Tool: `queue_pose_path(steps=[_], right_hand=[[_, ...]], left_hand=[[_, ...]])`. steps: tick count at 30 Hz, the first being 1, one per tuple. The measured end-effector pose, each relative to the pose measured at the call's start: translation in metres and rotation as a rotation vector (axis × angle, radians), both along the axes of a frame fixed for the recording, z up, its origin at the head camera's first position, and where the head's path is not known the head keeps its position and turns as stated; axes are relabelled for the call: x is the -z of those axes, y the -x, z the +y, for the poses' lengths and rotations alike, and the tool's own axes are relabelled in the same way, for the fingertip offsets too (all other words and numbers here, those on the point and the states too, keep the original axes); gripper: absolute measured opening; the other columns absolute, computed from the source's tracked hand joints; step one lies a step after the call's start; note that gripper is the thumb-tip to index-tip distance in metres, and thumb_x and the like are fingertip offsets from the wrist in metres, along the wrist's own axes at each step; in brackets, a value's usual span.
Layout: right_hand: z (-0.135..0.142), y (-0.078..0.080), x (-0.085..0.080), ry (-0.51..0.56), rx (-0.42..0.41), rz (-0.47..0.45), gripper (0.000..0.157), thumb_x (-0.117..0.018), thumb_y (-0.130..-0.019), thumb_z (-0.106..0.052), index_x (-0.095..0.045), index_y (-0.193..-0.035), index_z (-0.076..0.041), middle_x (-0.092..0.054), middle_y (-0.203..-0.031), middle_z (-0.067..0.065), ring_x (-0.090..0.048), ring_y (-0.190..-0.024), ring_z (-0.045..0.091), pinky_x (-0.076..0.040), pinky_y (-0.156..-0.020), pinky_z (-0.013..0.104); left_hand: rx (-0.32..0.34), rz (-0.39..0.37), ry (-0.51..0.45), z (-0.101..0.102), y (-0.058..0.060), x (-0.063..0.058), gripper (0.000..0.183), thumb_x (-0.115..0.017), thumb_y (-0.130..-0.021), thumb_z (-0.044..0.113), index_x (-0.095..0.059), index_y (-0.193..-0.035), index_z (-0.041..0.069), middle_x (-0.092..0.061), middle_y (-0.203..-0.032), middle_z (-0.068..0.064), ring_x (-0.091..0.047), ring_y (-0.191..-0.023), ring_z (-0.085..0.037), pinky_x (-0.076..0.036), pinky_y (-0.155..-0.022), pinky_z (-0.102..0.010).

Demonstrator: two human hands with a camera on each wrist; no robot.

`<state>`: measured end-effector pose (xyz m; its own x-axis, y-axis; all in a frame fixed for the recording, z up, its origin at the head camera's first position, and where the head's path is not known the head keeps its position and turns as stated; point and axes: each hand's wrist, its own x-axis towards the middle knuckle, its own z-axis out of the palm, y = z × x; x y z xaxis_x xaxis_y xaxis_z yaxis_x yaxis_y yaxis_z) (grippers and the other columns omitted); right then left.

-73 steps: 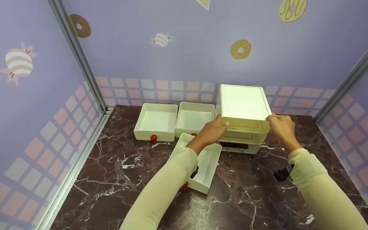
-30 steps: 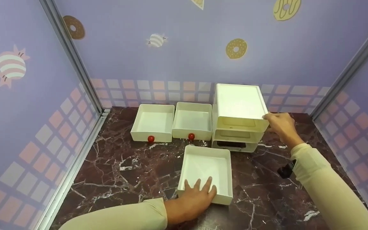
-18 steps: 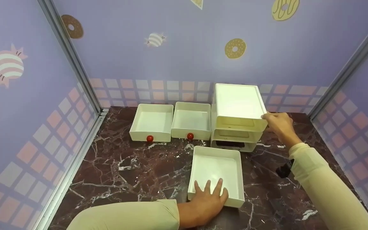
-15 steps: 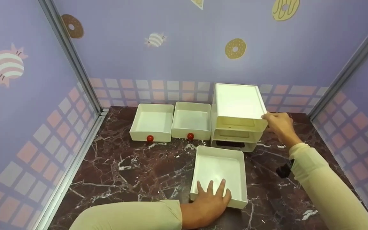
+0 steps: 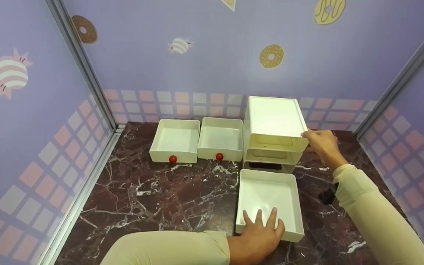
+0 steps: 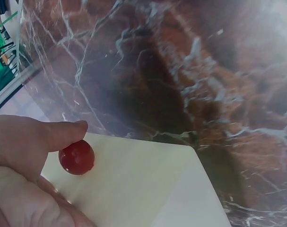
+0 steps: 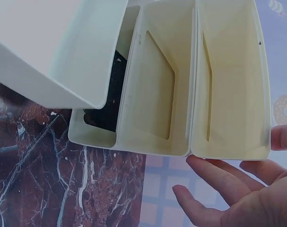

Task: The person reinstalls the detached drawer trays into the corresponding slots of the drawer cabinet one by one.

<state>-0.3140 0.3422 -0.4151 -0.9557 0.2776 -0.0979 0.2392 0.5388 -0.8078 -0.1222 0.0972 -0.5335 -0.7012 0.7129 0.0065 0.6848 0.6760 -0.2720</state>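
Note:
A white drawer [image 5: 271, 180] lies on the marbled surface before a white three-tier drawer cabinet [image 5: 276, 117]. My left hand [image 5: 260, 233] grips its front wall, fingers spread inside. In the left wrist view, the thumb lies outside against the red round knob [image 6: 77, 157]. My right hand [image 5: 322, 143] holds the cabinet's upper right front corner; the right wrist view has the thumb on the top side and fingers along the side wall. All three cabinet slots are bare of drawers. The held drawer's back edge stands just before the bottom slot, partly covering it.
Two more white drawers, one far left [image 5: 177, 138] and one beside the cabinet [image 5: 221, 136], stand along the back wall, each with a red knob facing front. A dark opening [image 7: 108, 94] shows in the bottom slot. Patterned purple panels enclose the back and sides.
My left hand has left the cabinet, taken the drawer by its front, straightened it and slid it right, before the cabinet. The right hand has stayed at the cabinet's corner.

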Motion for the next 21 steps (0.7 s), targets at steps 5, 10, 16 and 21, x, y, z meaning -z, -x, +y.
queue_pose_path(steps=[5, 10, 16, 21], right_hand=[[0.001, 0.000, 0.000, 0.001, -0.006, 0.004, 0.056, -0.059, -0.096, -0.037, -0.063, -0.137, 0.000, -0.065, -0.134, 0.024, -0.075, -0.102, 0.036, -0.062, -0.072, 0.029], [0.000, 0.000, 0.001, 0.023, -0.003, 0.010, 0.056, -0.060, -0.095, -0.035, -0.062, -0.138, -0.001, -0.065, -0.134, 0.024, -0.074, -0.105, 0.038, -0.062, -0.070, 0.028], [0.001, 0.001, 0.001, 0.030, -0.005, 0.009, 0.055, -0.060, -0.095, -0.035, -0.062, -0.138, -0.001, -0.066, -0.133, 0.024, -0.073, -0.105, 0.037, -0.062, -0.070, 0.026], [0.001, 0.001, 0.001, 0.039, -0.009, 0.002, 0.056, -0.059, -0.095, -0.036, -0.061, -0.139, -0.001, -0.064, -0.136, 0.023, -0.074, -0.105, 0.037, -0.062, -0.070, 0.027]], left_hand=[[-0.028, -0.037, -0.003, 0.016, 0.003, -0.003, 0.047, -0.053, -0.103, 0.031, -0.041, -0.149, 0.026, -0.038, -0.164, -0.003, -0.056, -0.134, -0.032, -0.052, -0.092, -0.066], [-0.045, -0.046, 0.010, 0.027, 0.003, -0.001, 0.047, -0.050, -0.105, 0.036, -0.040, -0.151, 0.030, -0.036, -0.164, -0.001, -0.056, -0.135, -0.031, -0.052, -0.093, -0.066], [-0.067, -0.046, 0.013, 0.036, 0.004, 0.001, 0.047, -0.045, -0.106, 0.046, -0.041, -0.151, 0.032, -0.035, -0.165, 0.000, -0.056, -0.135, -0.032, -0.051, -0.094, -0.067], [-0.088, -0.058, 0.028, 0.039, 0.007, 0.002, 0.051, -0.051, -0.104, 0.042, -0.039, -0.152, 0.032, -0.034, -0.166, -0.001, -0.055, -0.135, -0.033, -0.050, -0.095, -0.067]])
